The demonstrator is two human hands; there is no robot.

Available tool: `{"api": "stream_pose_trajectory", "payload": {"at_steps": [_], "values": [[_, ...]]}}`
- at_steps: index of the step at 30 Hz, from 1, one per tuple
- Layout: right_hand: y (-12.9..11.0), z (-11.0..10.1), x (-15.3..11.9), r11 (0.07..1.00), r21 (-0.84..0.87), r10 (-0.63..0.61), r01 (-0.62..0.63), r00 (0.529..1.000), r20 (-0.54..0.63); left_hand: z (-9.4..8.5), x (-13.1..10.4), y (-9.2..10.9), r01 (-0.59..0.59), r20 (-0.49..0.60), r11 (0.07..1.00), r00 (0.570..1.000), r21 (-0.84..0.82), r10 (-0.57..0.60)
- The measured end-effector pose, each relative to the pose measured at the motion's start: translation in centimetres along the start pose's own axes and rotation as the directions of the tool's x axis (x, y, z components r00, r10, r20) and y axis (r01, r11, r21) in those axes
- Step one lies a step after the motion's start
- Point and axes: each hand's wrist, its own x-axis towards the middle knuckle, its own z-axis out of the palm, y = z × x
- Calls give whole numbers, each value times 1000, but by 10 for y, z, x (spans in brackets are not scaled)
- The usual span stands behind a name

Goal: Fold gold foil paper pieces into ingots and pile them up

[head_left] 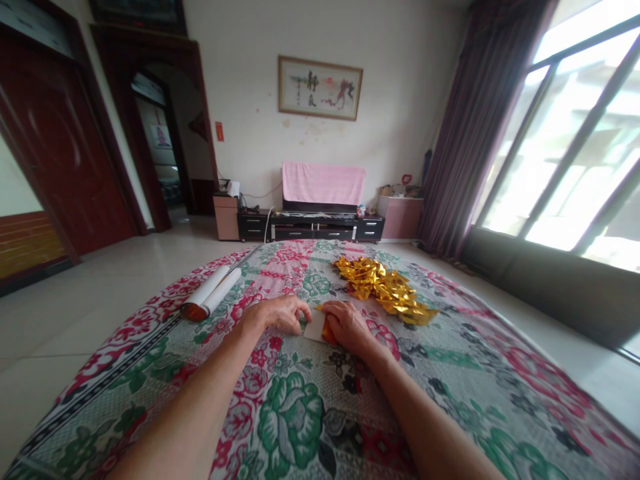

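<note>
A small sheet of gold foil paper (315,329), white on its back, lies on the floral cloth in front of me. One side of it is folded over, so some gold shows under my right hand. My right hand (346,323) presses down on that folded part with its fingers bent over it. My left hand (286,313) is at the sheet's left edge, fingers loosely curled and apart, with nothing visible in them. Whether its fingertips touch the paper is unclear. Beyond my right hand lies a heap of folded gold foil pieces (383,287).
Two rolls of white-backed paper (210,293) lie on the left of the round table's floral tablecloth (290,420). Across the tiled floor stands a low black TV cabinet (320,230) with a pink cloth (324,183) above it. A window and purple curtain (480,133) are on the right.
</note>
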Motion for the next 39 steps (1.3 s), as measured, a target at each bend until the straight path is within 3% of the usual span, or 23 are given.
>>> {"api": "stream_pose_trajectory", "payload": {"at_steps": [12, 18, 25, 33, 39], "values": [[-5, -9, -7, 998, -27, -49, 51, 997, 66, 1, -3, 10, -9, 3, 1000, 1000, -11, 9], [-5, -11, -7, 996, -27, -88, 91, 992, 86, 3, -1, 6, -38, -12, 998, 999, -46, 37], [-3, -10, -8, 996, -23, -87, 89, 993, 83, 5, 2, 3, -65, -83, 993, 995, -98, 57], [1, -5, -8, 995, 1, -103, 103, 993, 58, 10, 7, 6, -64, -67, 929, 997, -363, 43], [-1, -8, -7, 996, -2, -92, 92, 993, 71, 7, 3, 5, -69, -42, 891, 998, -449, 55]]}}
